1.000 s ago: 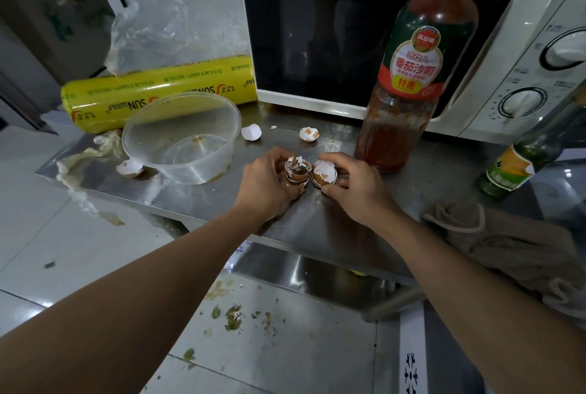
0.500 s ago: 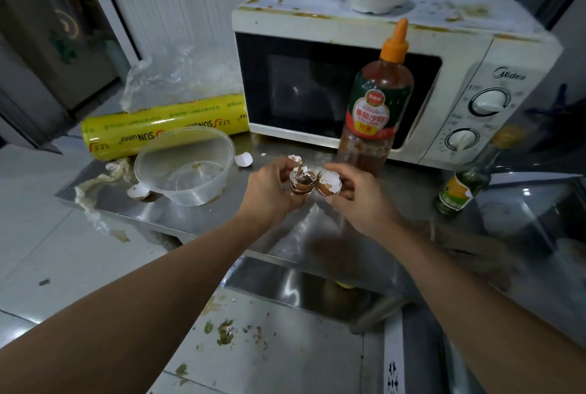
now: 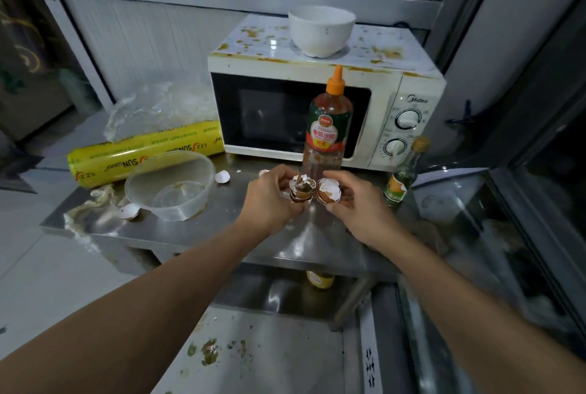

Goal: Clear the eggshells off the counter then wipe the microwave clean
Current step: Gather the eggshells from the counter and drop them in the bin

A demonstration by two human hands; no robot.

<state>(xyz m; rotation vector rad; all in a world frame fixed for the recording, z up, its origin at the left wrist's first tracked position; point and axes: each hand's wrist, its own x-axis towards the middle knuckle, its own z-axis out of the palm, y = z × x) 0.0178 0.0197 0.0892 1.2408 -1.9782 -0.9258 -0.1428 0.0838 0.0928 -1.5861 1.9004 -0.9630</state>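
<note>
My left hand (image 3: 269,200) grips a stack of broken eggshells (image 3: 301,192) and my right hand (image 3: 361,206) grips another eggshell half (image 3: 329,191); both are held side by side above the steel counter (image 3: 222,222). Loose eggshell pieces stay on the counter: one (image 3: 222,176) behind the plastic bowl, one (image 3: 128,211) at its left front, and a small one (image 3: 262,172) partly hidden behind my left hand. The white microwave (image 3: 409,121) stands at the back, its top spattered with brown stains.
A clear plastic bowl (image 3: 171,186), a yellow cling-wrap roll (image 3: 146,152) and a crumpled plastic bag (image 3: 158,108) sit left. A ketchup bottle (image 3: 328,127) stands before the microwave, a small green bottle (image 3: 402,174) to its right. A white bowl (image 3: 320,29) rests on the microwave. A cloth (image 3: 425,232) lies right.
Both hands have lifted their eggshells off the counter and hold them higher. My head has pulled back and tilted up, so the whole microwave and the bowl on it show.
</note>
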